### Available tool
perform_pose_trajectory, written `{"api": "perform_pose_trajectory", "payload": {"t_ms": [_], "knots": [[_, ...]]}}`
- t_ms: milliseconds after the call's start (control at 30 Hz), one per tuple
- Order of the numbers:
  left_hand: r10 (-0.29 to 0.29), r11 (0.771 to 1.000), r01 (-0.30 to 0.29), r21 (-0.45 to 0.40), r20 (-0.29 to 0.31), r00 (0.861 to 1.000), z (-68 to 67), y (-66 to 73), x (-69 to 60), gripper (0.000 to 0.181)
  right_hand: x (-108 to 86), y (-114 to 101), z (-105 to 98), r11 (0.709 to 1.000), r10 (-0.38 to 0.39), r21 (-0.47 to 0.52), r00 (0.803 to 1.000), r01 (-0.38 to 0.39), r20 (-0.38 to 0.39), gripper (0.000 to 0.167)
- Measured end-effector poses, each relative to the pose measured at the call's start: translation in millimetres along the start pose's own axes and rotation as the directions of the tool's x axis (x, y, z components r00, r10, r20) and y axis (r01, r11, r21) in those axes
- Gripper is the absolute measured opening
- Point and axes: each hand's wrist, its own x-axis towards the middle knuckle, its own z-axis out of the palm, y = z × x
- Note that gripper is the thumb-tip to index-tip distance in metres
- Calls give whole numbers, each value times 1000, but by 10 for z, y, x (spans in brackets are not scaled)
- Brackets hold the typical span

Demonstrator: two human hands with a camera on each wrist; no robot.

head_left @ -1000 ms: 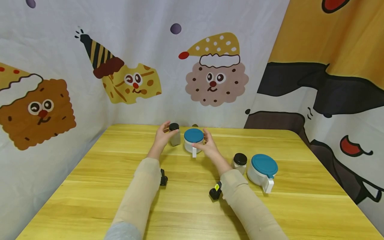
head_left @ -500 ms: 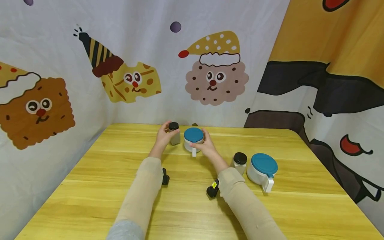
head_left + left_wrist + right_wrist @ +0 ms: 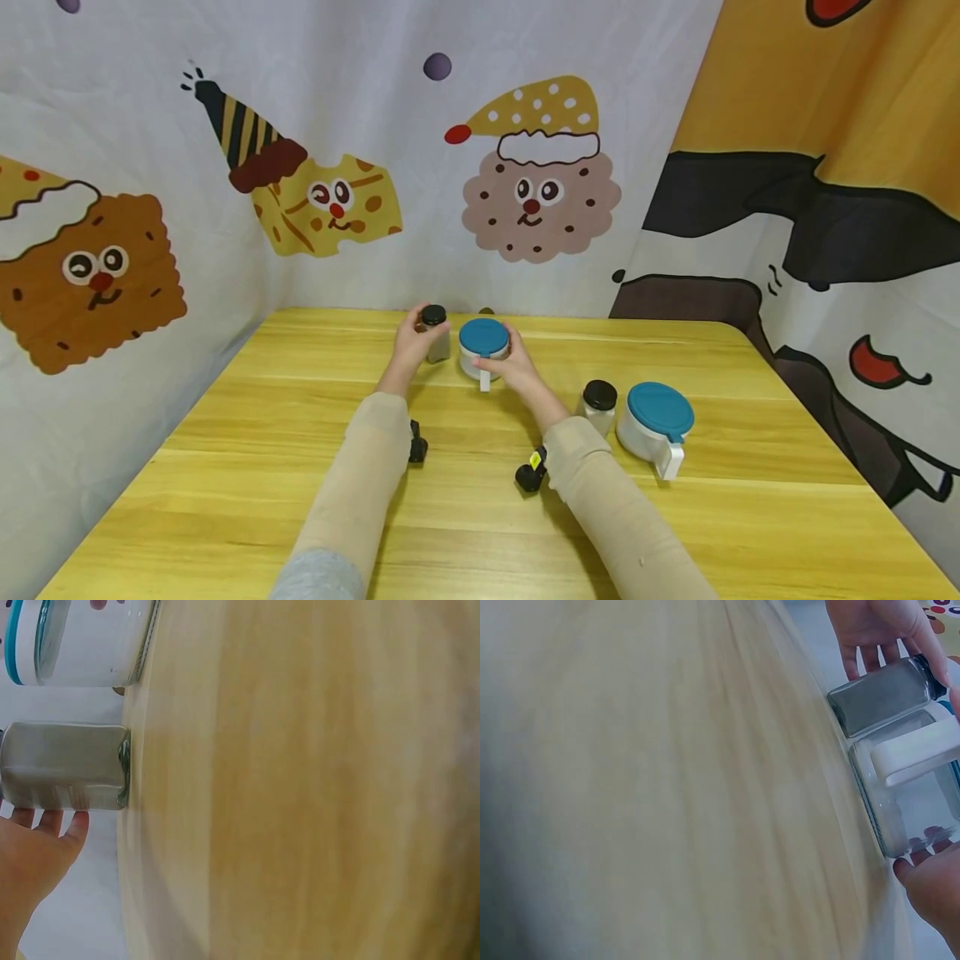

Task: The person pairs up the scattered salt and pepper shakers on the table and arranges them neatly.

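Note:
At the far side of the table, my left hand (image 3: 407, 348) holds a small jar of grey powder (image 3: 440, 345) with a black lid. Its fingers lie along the jar's side in the left wrist view, where the jar (image 3: 67, 766) stands on the wood. Just right of it is a clear jar (image 3: 483, 336) with a blue lid and a white handle facing me. My right hand (image 3: 519, 362) grips this one, thumb at the front near the handle and fingers round the right side. Both jars stand upright, a narrow gap between them in the head view.
On the right of the wooden table (image 3: 450, 533) stand a black-lidded jar of pale contents (image 3: 599, 398) and a larger blue-lidded jar (image 3: 660, 412) with a white handle, close together. A patterned curtain (image 3: 442, 192) hangs behind the table's far edge.
My right hand has closed in slightly on the blue-lidded jar, and both forearms have shifted a little inward. The jars stay in place; the head view has tilted very slightly.

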Motion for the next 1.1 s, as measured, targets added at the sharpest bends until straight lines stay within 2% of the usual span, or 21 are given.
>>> {"api": "perform_pose_trajectory", "payload": {"t_ms": [167,233,500,633,833,1100], "knots": [[-10,1000,10,-22,0,1000,-8,27,-15,66,177,220,-13,1000,14,2,1000,-14,-6,103],[-11,1000,11,-24,-2,1000,-12,33,-16,66,192,241,-3,1000,9,-1,1000,-9,-19,103],[19,1000,-19,-17,-29,999,-33,18,-10,58,202,237,49,1000,-28,-8,997,27,-76,99],[28,999,-28,-16,-25,999,-33,6,-12,55,183,231,59,1000,-17,-10,995,16,-100,99],[29,999,-29,-19,-29,999,-32,10,-20,54,179,234,64,1000,-5,-10,994,4,-109,98],[23,999,-23,39,-8,1000,-57,13,-23,58,179,255,65,999,13,-29,994,-16,-111,99]]}}
